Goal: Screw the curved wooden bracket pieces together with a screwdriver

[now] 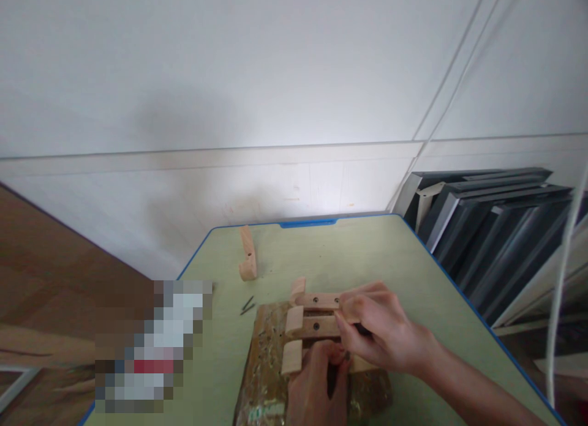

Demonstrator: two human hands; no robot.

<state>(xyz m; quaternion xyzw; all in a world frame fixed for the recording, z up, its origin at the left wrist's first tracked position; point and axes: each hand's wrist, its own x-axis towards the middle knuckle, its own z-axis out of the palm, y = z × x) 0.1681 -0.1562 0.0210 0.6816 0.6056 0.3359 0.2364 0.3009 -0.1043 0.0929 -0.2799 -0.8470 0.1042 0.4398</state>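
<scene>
I reckoned the nearest wooden hook (292, 356) could have skidded on its tape-wrapped block (266, 349) if the left hand (316, 377) slackened or the right hand (379, 328) pushed sideways. Both hands' fingers curled close; what either grip pinched, I couldn't tell. The hook's long axis ran left to right, raised end leftward.

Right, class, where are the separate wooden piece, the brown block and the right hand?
Separate wooden piece (248, 246), head view: middle of its length.
Brown block (267, 346), head view: bare top, left side.
Right hand (384, 328), head view: back of the hand.
</scene>
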